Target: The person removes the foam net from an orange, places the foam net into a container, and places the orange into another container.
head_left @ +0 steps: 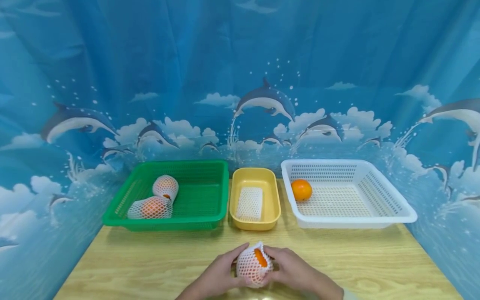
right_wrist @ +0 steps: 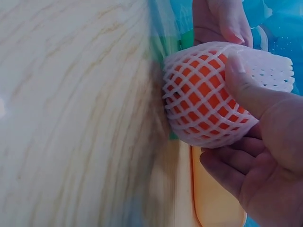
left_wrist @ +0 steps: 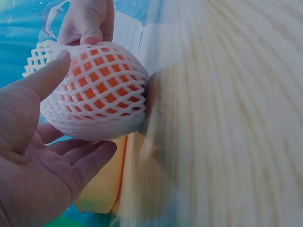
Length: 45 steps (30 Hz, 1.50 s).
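Note:
Between both hands, near the table's front edge, is an orange [head_left: 260, 257] wrapped in a white foam net sleeve [head_left: 249, 266]. Orange skin shows through the sleeve's opening at the top. My left hand [head_left: 222, 271] grips the wrapped fruit from the left, thumb on one side and fingers curled around the other. From the right, my right hand [head_left: 290, 268] holds it the same way. Both wrist views show the net [left_wrist: 102, 85] stretched over the fruit, with a loose end of the sleeve [right_wrist: 272, 71] extending past it.
A green basket [head_left: 172, 225] at the left holds two fruits in foam nets [head_left: 153, 207]. The yellow bin [head_left: 256, 226] in the middle contains flat white foam nets [head_left: 250, 203]. In the white basket [head_left: 356, 221] at the right lies a bare orange [head_left: 301, 190]. A blue dolphin curtain [head_left: 210, 62] hangs behind.

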Each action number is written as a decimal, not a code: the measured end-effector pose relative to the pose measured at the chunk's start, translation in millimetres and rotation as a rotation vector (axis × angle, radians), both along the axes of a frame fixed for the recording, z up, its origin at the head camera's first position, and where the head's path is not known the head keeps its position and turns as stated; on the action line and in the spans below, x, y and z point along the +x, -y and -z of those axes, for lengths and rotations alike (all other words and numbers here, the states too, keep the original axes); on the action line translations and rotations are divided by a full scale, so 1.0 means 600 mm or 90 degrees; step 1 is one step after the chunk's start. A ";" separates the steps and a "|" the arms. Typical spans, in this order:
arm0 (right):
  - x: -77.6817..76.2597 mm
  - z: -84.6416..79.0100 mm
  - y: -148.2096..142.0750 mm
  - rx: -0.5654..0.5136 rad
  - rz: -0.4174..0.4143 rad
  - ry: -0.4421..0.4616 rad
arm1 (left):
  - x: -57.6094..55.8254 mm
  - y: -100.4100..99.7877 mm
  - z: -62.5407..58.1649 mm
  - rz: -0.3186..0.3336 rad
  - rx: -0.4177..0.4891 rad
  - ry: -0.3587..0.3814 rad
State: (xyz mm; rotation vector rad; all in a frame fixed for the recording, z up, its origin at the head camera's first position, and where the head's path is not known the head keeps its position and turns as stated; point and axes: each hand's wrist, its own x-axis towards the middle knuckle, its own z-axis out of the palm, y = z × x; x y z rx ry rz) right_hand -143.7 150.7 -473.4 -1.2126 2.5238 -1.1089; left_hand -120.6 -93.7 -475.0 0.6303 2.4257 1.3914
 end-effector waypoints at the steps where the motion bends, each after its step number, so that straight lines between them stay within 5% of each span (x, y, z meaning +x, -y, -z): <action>1: -0.001 0.000 -0.001 -0.004 -0.004 -0.006 | 0.001 -0.001 0.000 -0.002 -0.007 -0.002; 9: -0.005 -0.001 -0.006 -0.040 -0.037 -0.030 | 0.002 -0.006 0.004 -0.005 -0.016 -0.012; 19: 0.003 -0.006 -0.005 0.008 0.027 0.047 | -0.001 -0.007 0.000 -0.013 -0.019 0.006; 34: 0.009 0.006 0.006 0.026 0.055 0.131 | 0.001 0.002 0.000 0.020 -0.017 -0.072; 45: 0.001 0.006 0.005 -0.024 0.003 0.116 | -0.001 0.001 0.007 0.017 0.047 0.002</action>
